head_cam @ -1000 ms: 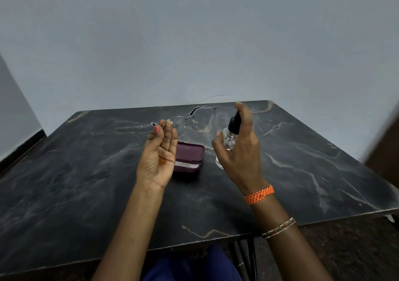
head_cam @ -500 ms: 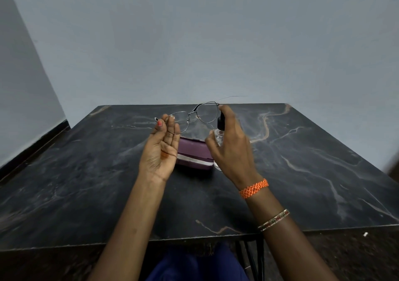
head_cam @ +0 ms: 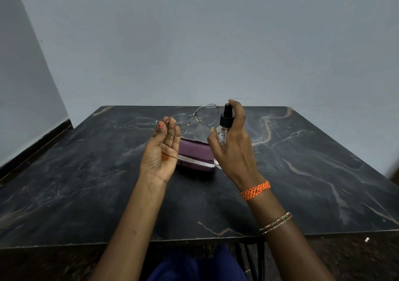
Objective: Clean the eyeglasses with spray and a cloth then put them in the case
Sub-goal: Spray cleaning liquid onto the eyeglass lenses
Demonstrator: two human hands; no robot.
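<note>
Grey walls meet behind a dark marbled table (head_cam: 313, 172) with pale veins. Above it, the left hand (head_cam: 160, 151) is raised palm-up, its fingertips (head_cam: 160, 126) pinching the left rim of the glasses (head_cam: 194, 118), so this grip is closed on the thin wire frame; the lenses tilt up and away toward the right, clear of the table. Just beside the right lens, the right hand (head_cam: 235, 149) is wrapped around a small clear bottle (head_cam: 222, 136) with a black spray top, the forefinger resting over the nozzle, which faces the lens; this grip is clenched on the bottle. Whether any mist is leaving the nozzle is hard to tell. A purple case (head_cam: 194, 155) with a pale band lies shut on the table, below and between the two hands, partly hidden by them. An orange braided band (head_cam: 255, 190) and a beaded bangle (head_cam: 276, 223) circle the right wrist.
</note>
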